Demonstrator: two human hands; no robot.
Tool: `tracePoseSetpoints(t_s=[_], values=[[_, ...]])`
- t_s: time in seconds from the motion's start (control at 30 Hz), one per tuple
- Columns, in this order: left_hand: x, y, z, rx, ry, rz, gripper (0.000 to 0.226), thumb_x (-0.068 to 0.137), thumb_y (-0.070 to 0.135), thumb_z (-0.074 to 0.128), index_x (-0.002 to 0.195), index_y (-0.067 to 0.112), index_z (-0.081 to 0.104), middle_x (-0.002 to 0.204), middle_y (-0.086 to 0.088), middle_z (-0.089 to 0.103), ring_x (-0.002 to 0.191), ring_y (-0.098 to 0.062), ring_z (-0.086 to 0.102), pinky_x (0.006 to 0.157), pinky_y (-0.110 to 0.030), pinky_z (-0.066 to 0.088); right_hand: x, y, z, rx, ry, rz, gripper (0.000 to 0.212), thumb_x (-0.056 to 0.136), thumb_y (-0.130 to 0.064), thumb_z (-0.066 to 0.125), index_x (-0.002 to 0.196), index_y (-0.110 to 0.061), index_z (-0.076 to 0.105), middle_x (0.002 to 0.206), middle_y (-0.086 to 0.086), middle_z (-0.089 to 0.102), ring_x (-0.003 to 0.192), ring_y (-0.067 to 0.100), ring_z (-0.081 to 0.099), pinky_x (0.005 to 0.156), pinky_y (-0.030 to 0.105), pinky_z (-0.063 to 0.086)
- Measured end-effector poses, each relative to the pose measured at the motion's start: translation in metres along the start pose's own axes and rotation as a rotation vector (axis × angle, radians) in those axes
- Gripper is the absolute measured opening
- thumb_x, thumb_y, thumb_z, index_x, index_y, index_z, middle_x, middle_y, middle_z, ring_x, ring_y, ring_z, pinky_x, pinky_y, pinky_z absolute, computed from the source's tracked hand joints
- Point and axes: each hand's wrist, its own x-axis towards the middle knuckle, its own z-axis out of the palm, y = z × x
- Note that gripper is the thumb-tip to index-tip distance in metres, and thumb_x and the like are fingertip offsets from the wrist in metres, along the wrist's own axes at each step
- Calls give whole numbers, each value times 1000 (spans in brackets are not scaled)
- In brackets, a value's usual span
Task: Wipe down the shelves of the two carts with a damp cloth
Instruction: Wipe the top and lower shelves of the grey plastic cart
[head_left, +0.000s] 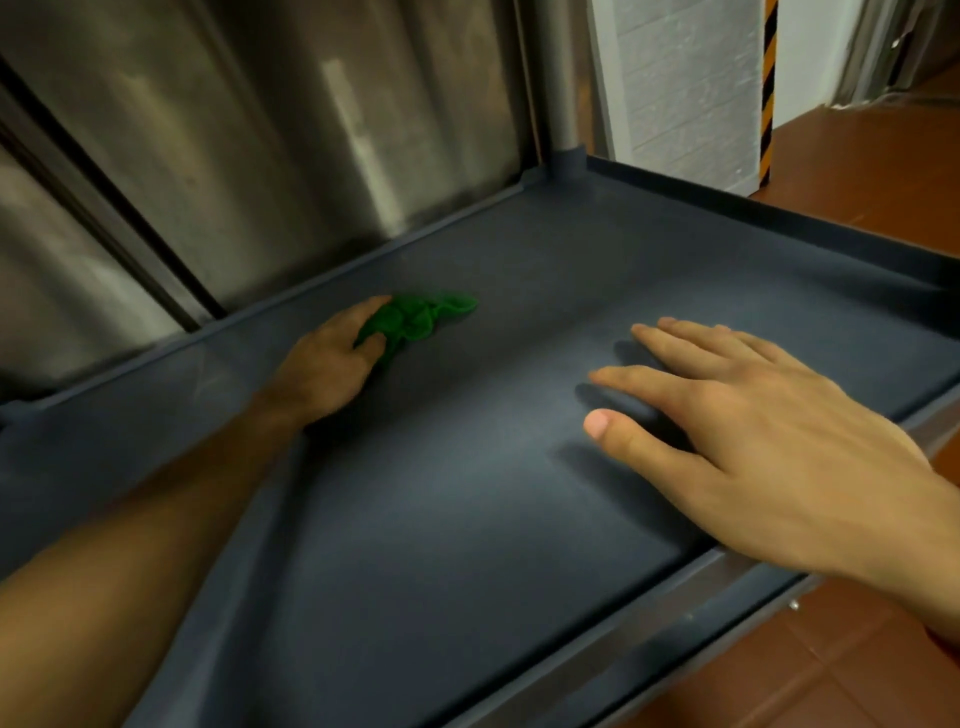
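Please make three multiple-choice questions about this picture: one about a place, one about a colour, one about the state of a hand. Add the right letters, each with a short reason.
1. Where on the shelf is the cloth?
A) near the far rim
B) at the near edge
C) hanging off the side
2. What colour is the cloth?
A) white
B) green
C) red
3. How is the right hand?
A) a fist
B) gripping a post
C) open, fingers straight
Answers: 1 A, it lies close to the far rim; 2 B, it is bright green; 3 C, its fingers stretch straight over the shelf.
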Motion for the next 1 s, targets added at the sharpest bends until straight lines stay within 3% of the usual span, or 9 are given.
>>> tracePoseSetpoints(t_s=[0.13,0.23,0.33,0.43,0.53,0.57,0.7,0.83,1.0], values=[[59,-29,-7,47,28,-131,49,104,27,45,152,24,35,154,-11,40,140,-31,40,116,-35,28,0,6,9,-26,91,26,71,91,-78,10,133,-43,55,151,-2,47,146,15,35,117,29,15],[93,-44,-9,75,79,-199,50,104,26,42,153,20,32,153,-21,37,137,-40,39,115,-41,30,3,8,16,-53,211,41,61,96,-74,21,118,-40,67,134,1,64,130,20,56,107,33,30],[96,-42,-2,109,113,-238,50,105,28,40,153,20,31,153,-24,31,136,-44,37,113,-46,29,5,8,15,-86,218,54,58,96,-72,24,112,-40,69,126,1,68,122,19,61,100,30,33],[78,-30,-1,90,113,-176,47,105,23,41,151,18,36,147,-26,39,133,-43,41,109,-41,31,2,2,6,-80,157,65,64,93,-76,17,120,-41,64,136,-1,61,131,15,49,107,25,30],[49,-13,2,29,101,-60,43,104,19,44,146,16,44,149,-17,44,136,-32,41,112,-30,25,1,0,1,-23,34,51,79,83,-79,3,142,-45,42,159,-8,32,148,8,17,112,20,-1],[34,-5,4,8,82,-11,41,103,17,45,145,17,46,148,-13,45,137,-28,41,113,-25,23,1,-1,-1,-22,10,46,81,81,-79,0,145,-45,36,161,-9,26,150,8,12,111,20,-5],[-20,24,10,-23,-11,217,43,101,17,50,144,22,48,140,6,46,130,-6,40,105,-3,14,-1,-5,-8,-47,-61,48,86,78,-79,-5,152,-44,19,164,-7,17,152,10,8,119,24,3],[-19,25,9,-50,-53,222,45,100,34,47,143,27,48,144,6,47,135,-8,40,111,-14,18,0,-4,-6,-50,-121,51,86,76,-80,-1,153,-45,15,166,-5,11,152,11,4,121,32,11],[36,3,10,-26,-12,97,44,103,22,48,147,20,44,149,-4,46,137,-17,41,113,-19,21,0,-3,-3,-68,-72,46,82,78,-81,0,150,-48,23,164,-7,17,151,11,8,119,32,14]])
